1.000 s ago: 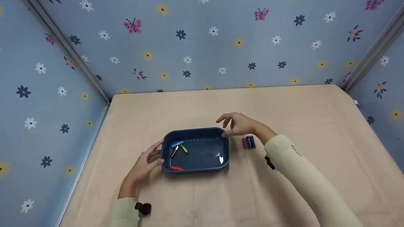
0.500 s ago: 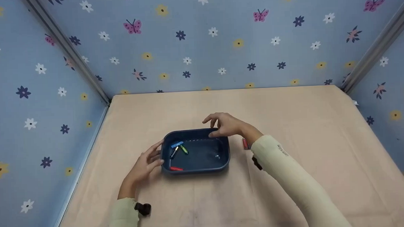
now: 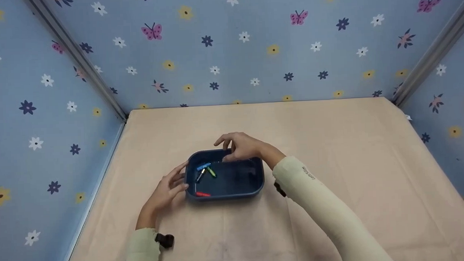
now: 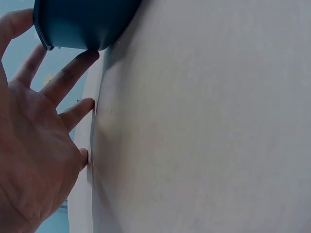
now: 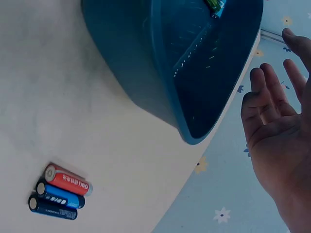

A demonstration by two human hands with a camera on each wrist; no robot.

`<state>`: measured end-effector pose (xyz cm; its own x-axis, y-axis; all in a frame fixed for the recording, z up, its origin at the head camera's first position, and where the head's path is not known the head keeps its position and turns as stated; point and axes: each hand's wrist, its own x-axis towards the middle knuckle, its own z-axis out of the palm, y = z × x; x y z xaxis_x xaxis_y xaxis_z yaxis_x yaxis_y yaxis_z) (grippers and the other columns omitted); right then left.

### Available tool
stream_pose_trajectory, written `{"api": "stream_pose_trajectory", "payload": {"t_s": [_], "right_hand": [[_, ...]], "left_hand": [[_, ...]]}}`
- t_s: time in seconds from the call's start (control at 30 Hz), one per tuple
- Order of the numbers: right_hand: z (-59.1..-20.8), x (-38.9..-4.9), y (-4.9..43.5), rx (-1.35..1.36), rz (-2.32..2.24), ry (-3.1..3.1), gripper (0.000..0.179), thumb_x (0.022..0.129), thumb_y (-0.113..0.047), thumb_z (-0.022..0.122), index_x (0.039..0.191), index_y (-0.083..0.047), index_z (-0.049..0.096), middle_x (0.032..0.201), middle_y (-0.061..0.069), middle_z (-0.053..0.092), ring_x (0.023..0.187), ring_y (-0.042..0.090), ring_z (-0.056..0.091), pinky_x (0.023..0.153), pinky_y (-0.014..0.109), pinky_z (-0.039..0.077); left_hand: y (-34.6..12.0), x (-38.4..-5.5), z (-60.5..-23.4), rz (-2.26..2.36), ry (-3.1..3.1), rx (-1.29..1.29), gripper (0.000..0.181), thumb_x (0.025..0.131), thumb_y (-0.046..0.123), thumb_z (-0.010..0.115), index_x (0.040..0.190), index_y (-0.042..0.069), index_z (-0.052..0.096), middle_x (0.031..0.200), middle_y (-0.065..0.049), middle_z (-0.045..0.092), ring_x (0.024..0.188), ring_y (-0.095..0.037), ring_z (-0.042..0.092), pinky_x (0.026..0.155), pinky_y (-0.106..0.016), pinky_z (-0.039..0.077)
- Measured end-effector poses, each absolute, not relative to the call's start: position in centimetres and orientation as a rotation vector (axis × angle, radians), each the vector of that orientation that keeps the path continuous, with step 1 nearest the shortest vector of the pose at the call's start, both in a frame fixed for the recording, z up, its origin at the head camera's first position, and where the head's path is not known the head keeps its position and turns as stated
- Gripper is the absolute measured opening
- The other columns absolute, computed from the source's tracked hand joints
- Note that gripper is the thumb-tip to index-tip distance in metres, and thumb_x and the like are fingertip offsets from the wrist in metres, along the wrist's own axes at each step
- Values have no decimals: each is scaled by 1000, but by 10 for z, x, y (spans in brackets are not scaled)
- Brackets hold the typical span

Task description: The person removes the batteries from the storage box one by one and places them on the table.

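A dark blue plastic bin (image 3: 226,197) holds several batteries. A blue battery (image 3: 203,166), a green battery (image 3: 212,172) and a dark battery (image 3: 200,175) lie together at its left, and a red battery (image 3: 203,193) lies in the front left corner. My left hand (image 3: 166,190) touches the bin's left side with spread fingers, also seen from the palm side in the left wrist view. Above the bin's far edge hovers my right hand (image 3: 242,145), its fingers loosely bent; in the right wrist view nothing shows in its palm.
Right of the bin, three batteries lie side by side on the cloth-covered table (image 3: 332,142): a red battery (image 5: 68,179), a blue battery (image 5: 60,194) and a dark blue battery (image 5: 52,208). The right sleeve hides them in the head view. Flowered panels (image 3: 229,49) border the table.
My right hand has moved left from the bin's right end to over its far edge. The sleeve now covers the batteries beside the bin. My left hand has stayed still.
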<state>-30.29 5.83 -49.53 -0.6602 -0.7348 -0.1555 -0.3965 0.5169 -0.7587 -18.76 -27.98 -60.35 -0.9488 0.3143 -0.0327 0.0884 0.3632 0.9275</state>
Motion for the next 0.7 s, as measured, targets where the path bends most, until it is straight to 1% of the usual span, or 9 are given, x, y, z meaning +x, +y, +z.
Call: {"api": "stream_pose_trajectory", "payload": {"t_s": [0.13, 0.37, 0.4, 0.47, 0.5, 0.53, 0.57, 0.67, 0.7], "right_hand": [[-500, -302, 52, -932, -981, 2281, 60, 100, -15, 83, 158, -11, 64, 145, 28, 72, 107, 36, 75, 105, 51, 64], [-511, -296, 38, -921, -930, 2274, 64, 100, -16, 83, 160, -9, 62, 145, 23, 75, 114, 34, 76, 109, 49, 64], [-512, -295, 37, -921, -923, 2270, 64, 100, -16, 83, 160, -9, 62, 145, 23, 75, 116, 34, 75, 110, 49, 63], [-515, -293, 33, -922, -916, 2267, 64, 101, -16, 83, 161, -9, 61, 145, 22, 75, 119, 35, 74, 111, 50, 62], [-516, -292, 31, -922, -916, 2268, 63, 101, -15, 83, 160, -9, 62, 145, 22, 74, 120, 36, 74, 112, 51, 62], [-518, -292, 30, -918, -920, 2269, 63, 101, -14, 82, 160, -8, 62, 145, 22, 74, 122, 37, 73, 112, 52, 61], [-520, -291, 28, -912, -923, 2272, 62, 101, -14, 82, 159, -8, 62, 144, 22, 74, 123, 37, 72, 113, 52, 61], [-527, -288, 23, -870, -922, 2263, 61, 101, -11, 81, 159, -8, 63, 145, 22, 74, 129, 37, 71, 112, 50, 61], [-530, -287, 21, -848, -925, 2257, 61, 101, -10, 81, 159, -8, 63, 145, 23, 73, 130, 37, 71, 111, 50, 62]], "left_hand": [[-280, -187, -604, 1614, 2439, 378, 74, 111, 11, 69, 178, 14, 36, 178, -25, 47, 158, -52, 55, 133, -71, 38], [-280, -186, -603, 1619, 2423, 351, 74, 111, 13, 69, 178, 18, 37, 171, -27, 54, 159, -52, 54, 135, -72, 35], [-280, -186, -603, 1616, 2425, 359, 74, 111, 14, 69, 178, 17, 36, 171, -28, 54, 159, -52, 54, 136, -73, 31], [-279, -186, -603, 1605, 2436, 366, 74, 111, 15, 68, 178, 16, 36, 172, -28, 53, 159, -53, 53, 137, -76, 27], [-279, -187, -603, 1606, 2443, 368, 74, 111, 15, 68, 178, 16, 36, 172, -27, 53, 159, -53, 54, 139, -77, 20], [-279, -187, -602, 1603, 2451, 370, 74, 111, 15, 69, 178, 16, 36, 173, -27, 52, 159, -53, 54, 139, -78, 17], [-279, -187, -602, 1599, 2460, 374, 74, 111, 16, 69, 178, 15, 37, 173, -26, 52, 158, -53, 54, 140, -79, 9], [-279, -187, -601, 1596, 2465, 364, 73, 111, 17, 69, 177, 16, 38, 174, -25, 51, 158, -53, 55, 139, -80, 0], [-279, -186, -601, 1594, 2464, 361, 73, 111, 17, 69, 177, 16, 37, 174, -25, 51, 158, -52, 55, 139, -80, 0]]}}
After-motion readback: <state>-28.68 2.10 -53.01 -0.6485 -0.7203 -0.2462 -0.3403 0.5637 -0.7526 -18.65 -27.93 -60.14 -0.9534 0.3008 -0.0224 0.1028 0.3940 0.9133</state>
